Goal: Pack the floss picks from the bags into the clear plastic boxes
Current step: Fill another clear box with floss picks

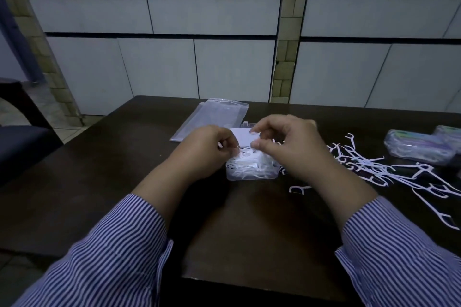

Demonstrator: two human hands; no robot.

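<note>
The left hand is shown with fingers curled, its thumb and forefinger pinched on white floss picks at the left rim of the open box. The right hand is held over the box's far right side, its thumb and forefinger brought close together at a small white piece; whether a pick is actually gripped there cannot be told. The box, clear plastic and heaped with picks, is set on the dark table between the 2 hands, its lid tilted back behind them. A flat clear bag is laid just beyond the box, towards the wall. Loose picks are scattered on the table to the right of the right hand, 1 lying apart near the wrist. At least 2 closed boxes with coloured contents are seen at the right edge, beside the scatter. Both forearms are covered by striped sleeves. A tiled wall stands behind the table.
</note>
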